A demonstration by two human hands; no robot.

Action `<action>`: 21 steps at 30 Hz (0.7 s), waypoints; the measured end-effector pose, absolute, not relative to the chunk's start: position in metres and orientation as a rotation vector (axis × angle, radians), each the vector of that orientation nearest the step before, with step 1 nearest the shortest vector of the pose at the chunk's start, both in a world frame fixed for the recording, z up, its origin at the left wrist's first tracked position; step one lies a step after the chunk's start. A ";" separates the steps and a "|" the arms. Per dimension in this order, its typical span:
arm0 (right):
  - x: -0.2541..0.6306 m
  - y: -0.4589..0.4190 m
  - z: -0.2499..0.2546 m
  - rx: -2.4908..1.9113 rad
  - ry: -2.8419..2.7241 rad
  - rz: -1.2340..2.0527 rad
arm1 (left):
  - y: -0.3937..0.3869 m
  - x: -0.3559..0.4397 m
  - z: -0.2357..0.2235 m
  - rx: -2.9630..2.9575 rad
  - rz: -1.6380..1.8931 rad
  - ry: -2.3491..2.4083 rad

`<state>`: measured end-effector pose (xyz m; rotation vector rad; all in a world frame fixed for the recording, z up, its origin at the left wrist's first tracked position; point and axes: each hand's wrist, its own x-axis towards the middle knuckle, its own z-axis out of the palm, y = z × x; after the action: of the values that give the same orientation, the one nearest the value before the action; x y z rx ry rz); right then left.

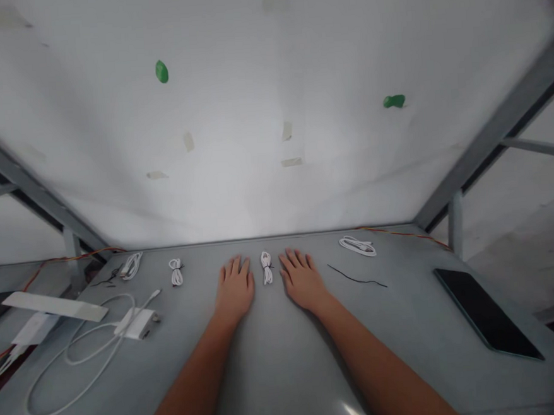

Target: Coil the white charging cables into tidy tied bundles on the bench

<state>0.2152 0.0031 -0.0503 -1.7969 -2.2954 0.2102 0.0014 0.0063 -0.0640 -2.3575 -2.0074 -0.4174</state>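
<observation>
My left hand lies flat on the grey table, palm down, its fingers stretched toward the back wall. My right hand rests the same way a short distance to the right. Between them, touching neither, sits a white cable bundle bound at its middle with a dark tie. Another tied white cable bundle is left of my left hand. To the right of my right hand lie a thin black tie and a coiled white cable.
A further coiled white cable lies at the back left beside dark ties. Nearer on the left are a white charger with a long looped cable and a white strip. A dark phone-like slab lies at right. A white wall rises behind.
</observation>
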 end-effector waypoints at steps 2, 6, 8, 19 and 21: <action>0.215 0.003 -0.050 -1.799 -2.296 0.216 | 0.006 0.001 -0.064 -2.367 -0.417 -2.006; 0.215 0.003 -0.051 -1.790 -2.291 0.225 | 0.007 0.000 -0.066 -2.361 -0.453 -2.001; 0.215 0.003 -0.051 -1.785 -2.289 0.229 | 0.007 0.000 -0.067 -2.357 -0.465 -1.994; 0.213 0.004 -0.055 -1.740 -2.245 0.269 | 0.011 -0.003 -0.075 -2.356 -0.607 -1.975; 0.219 0.009 -0.055 -1.704 -2.201 0.331 | 0.010 -0.003 -0.073 -2.383 -0.738 -1.935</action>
<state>0.2187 0.0093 -0.0551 -1.7043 -2.2009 0.3310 -0.0029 0.0105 -0.0732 -2.3826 -1.9347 -0.7379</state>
